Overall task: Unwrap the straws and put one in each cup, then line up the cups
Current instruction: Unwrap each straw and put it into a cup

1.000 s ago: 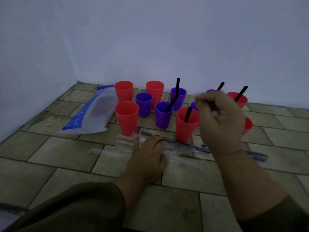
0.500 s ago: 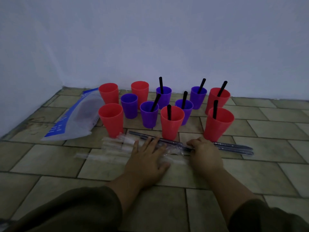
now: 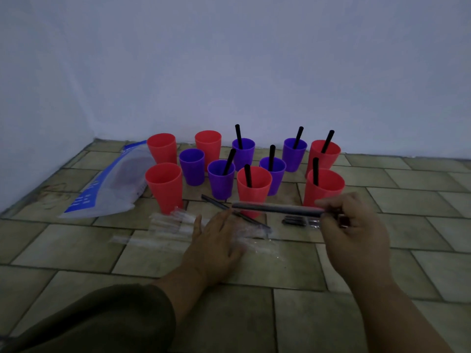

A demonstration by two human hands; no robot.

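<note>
Tiled floor (image 3: 76, 250): cups (image 3: 164, 192) cluster at 12 o'clock, 7 w/ black straws. My L hand (image 3: 216, 242) lies flat, fingers straight, on empty wrappers (image 3: 165, 224). R hand (image 3: 356, 225), 3 o'clock, grip pinching wrapped straw (image 3: 277, 208) held off the floor.

6 red cups (image 3: 164, 189), 5 purple cups (image 3: 192, 169), 7 straws (image 3: 238, 136) in cups

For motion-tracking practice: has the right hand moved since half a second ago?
Yes. The right hand rose and shifted right against the front-right red cup, gripping a straw.
</note>
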